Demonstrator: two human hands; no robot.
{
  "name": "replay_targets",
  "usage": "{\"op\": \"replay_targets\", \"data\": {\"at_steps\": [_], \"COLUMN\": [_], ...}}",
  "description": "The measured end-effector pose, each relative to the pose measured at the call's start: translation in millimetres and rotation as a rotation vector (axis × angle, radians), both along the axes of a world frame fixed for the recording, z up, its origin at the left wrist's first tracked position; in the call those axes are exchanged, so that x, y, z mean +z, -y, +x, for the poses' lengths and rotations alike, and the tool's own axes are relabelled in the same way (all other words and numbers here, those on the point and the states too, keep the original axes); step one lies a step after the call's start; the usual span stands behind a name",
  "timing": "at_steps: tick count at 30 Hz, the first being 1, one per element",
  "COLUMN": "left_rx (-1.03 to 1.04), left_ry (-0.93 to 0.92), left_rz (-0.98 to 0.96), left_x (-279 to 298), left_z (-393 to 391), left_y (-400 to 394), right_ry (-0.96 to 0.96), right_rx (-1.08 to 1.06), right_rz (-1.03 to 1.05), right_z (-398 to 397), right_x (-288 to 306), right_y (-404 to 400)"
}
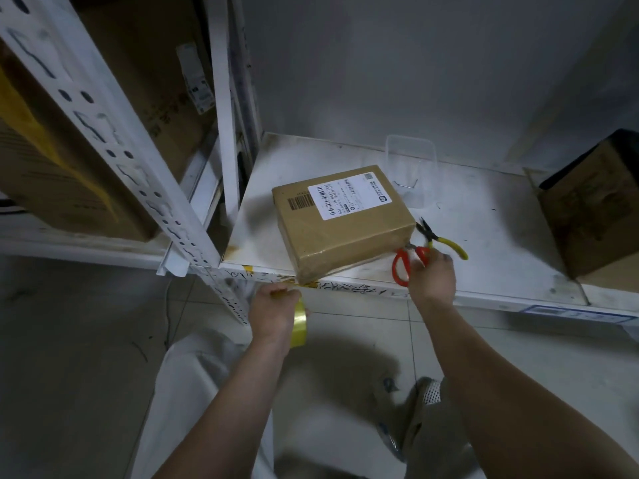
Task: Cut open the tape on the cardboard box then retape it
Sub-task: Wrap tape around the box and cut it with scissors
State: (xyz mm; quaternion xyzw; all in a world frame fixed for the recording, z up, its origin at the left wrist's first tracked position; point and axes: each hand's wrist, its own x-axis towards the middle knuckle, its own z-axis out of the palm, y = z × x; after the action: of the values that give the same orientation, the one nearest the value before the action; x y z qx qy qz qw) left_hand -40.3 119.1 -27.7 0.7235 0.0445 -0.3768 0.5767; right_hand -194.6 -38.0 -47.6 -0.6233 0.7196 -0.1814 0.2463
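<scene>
A brown cardboard box (340, 221) with a white shipping label lies on the white shelf (484, 229), its near corner over the front edge. My left hand (273, 314) holds a roll of yellowish tape (299, 322) just below that corner, and a strip of tape runs up to the box. My right hand (432, 276) grips the red-handled scissors (403, 266) at the box's right near side, on the shelf.
Yellow-handled pliers (442, 240) lie right of the box. A clear plastic tub (411, 167) stands behind it. An open cardboard box (594, 209) sits at the shelf's right end. A perforated white upright (138, 160) stands at left, with large cartons (69, 167) behind it.
</scene>
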Motion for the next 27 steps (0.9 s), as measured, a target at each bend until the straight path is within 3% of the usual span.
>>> {"op": "replay_targets", "data": {"at_steps": [2,4,7,9,15,21,27], "left_rx": [0.020,0.013,0.015,0.002,0.019,-0.007,0.004], "left_ry": [0.007,0.022,0.033,0.032,-0.002,-0.004,-0.006], "left_rz": [0.004,0.018,0.022,0.015,-0.014,-0.011,-0.035], "left_x": [-2.1,-1.4,0.3,0.9,-1.0,3.2,8.2], "left_z": [5.9,10.0,16.6,20.7,31.7,35.1,37.5], "left_y": [2.6,4.4,5.5,4.2,3.6,8.4,7.5], "right_ry": [0.048,0.005,-0.209,-0.284,-0.313,-0.348,-0.268], "right_rx": [-0.021,0.196,0.668,0.790,0.762,0.680,0.719], "right_rz": [-0.315,-0.506,-0.509,-0.499,-0.556,-0.414,-0.520], "right_z": [7.5,24.4,60.5,79.8,86.5,108.4,87.0], "right_x": [5.2,13.3,14.9,14.0,6.9,23.2,17.3], "right_y": [-13.5,-32.2,-48.8,-49.4,-42.7,-54.7,-49.1]}}
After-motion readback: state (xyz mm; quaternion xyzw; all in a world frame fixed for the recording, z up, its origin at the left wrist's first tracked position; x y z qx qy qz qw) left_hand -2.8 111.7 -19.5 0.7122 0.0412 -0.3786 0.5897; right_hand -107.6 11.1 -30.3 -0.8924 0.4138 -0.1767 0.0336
